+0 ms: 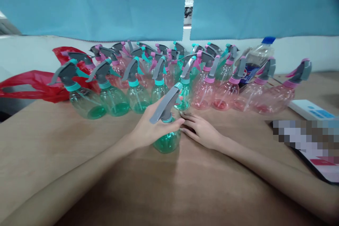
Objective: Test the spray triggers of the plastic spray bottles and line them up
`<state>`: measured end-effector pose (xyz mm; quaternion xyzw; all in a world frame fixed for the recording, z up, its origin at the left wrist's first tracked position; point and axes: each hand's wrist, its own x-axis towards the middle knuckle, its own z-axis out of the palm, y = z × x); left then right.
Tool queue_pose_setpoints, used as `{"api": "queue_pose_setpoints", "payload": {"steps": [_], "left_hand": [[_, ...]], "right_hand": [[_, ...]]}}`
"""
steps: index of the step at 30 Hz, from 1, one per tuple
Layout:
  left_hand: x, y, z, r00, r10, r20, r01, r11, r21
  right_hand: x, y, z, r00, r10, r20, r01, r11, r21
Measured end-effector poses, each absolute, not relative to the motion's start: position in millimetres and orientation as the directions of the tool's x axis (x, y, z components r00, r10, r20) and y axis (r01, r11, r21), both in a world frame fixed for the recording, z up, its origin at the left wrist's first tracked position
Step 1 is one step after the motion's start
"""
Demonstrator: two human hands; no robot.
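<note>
A green bottle (167, 142) is clasped in the left hand's (149, 125) grip, in front of rows of bottles (115, 102) on the surface (79, 137); the right hand (203, 131) is held open, fingers slightly spread, just beside it.

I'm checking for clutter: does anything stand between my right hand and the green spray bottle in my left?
Nothing visible does. The left hand wraps the green spray bottle; the right hand is just beside it, fingertips close, though contact is unclear. The front row of spray bottles stands farther back.
</note>
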<state>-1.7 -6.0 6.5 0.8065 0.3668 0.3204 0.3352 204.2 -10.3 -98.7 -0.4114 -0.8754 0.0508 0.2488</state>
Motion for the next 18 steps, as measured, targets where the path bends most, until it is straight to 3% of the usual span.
{"api": "queue_pose_setpoints", "payload": {"steps": [10, 18], "left_hand": [[-26, -18, 2, 0.576, 0.799, 0.174, 0.516, -0.520, 0.681], [-42, -34, -3, 0.524, 0.848, 0.086, 0.558, -0.418, 0.717]], "right_hand": [[207, -12, -98, -0.539, 0.761, 0.362, 0.701, 0.643, -0.308], [203, -13, -87, -0.577, 0.766, 0.282, 0.764, 0.629, -0.144]]}}
